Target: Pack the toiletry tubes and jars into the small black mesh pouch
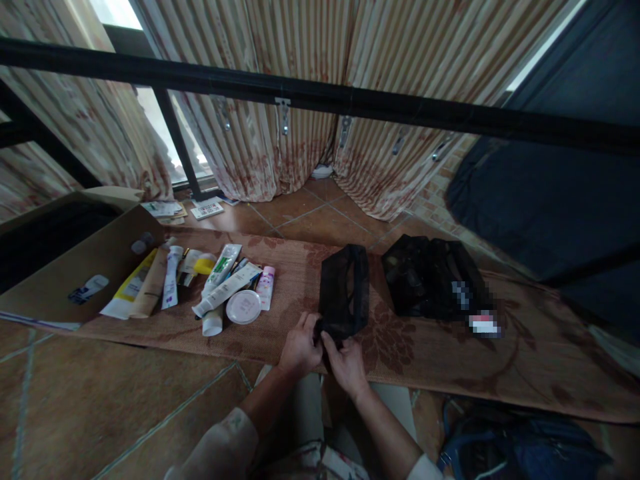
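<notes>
While both hands pinch its near end, a black mesh pouch point(334, 287) lies between the near and far edges of the patterned cloth point(295, 273).

The pouch stretches straight ahead of the fingers, long axis toward the far edge, left hand point(299, 348) and right hand point(349, 367) about equally close; its sheer fabric looks limp and roughly rectangular, beside a bulkier black bag point(425, 280), with smooth tubes point(227, 290) and a round tub point(244, 307) toward the cloth's left end.
</notes>
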A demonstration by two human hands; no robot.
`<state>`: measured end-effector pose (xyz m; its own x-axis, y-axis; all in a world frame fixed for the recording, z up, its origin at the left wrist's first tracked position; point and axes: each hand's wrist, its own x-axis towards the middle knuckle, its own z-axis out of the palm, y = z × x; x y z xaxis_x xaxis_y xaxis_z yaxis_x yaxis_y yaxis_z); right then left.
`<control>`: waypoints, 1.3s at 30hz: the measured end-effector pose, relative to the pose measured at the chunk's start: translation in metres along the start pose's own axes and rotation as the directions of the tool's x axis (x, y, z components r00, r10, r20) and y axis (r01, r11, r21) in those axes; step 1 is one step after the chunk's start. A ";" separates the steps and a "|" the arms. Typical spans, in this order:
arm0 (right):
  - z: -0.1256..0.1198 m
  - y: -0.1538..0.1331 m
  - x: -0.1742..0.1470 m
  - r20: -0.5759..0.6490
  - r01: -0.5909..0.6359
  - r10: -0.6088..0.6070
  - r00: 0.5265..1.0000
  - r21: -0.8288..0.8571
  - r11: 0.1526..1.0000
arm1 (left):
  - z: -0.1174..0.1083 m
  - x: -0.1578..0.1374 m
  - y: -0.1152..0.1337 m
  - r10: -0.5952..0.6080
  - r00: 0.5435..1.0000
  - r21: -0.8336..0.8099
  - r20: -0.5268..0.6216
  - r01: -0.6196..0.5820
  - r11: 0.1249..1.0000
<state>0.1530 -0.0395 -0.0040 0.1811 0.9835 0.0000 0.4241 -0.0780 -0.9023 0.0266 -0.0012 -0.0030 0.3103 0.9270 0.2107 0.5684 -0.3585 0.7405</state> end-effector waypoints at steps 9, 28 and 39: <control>0.002 0.002 0.001 0.010 -0.034 0.033 0.999 0.171 0.985 | 0.003 0.000 -0.006 0.008 1.000 0.010 0.012 -0.008 1.000; 0.002 0.001 -0.001 0.001 0.007 -0.007 1.000 0.093 0.996 | 0.003 0.001 -0.007 -0.033 0.999 -0.018 0.009 0.034 0.999; 0.002 0.002 -0.001 -0.032 0.031 -0.030 0.999 0.031 0.999 | 0.003 0.001 -0.008 -0.008 1.000 -0.009 -0.002 0.008 1.000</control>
<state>0.1520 -0.0401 -0.0071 0.1969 0.9796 0.0410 0.4018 -0.0425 -0.9147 0.0246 0.0022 -0.0105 0.3044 0.9300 0.2062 0.5643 -0.3505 0.7475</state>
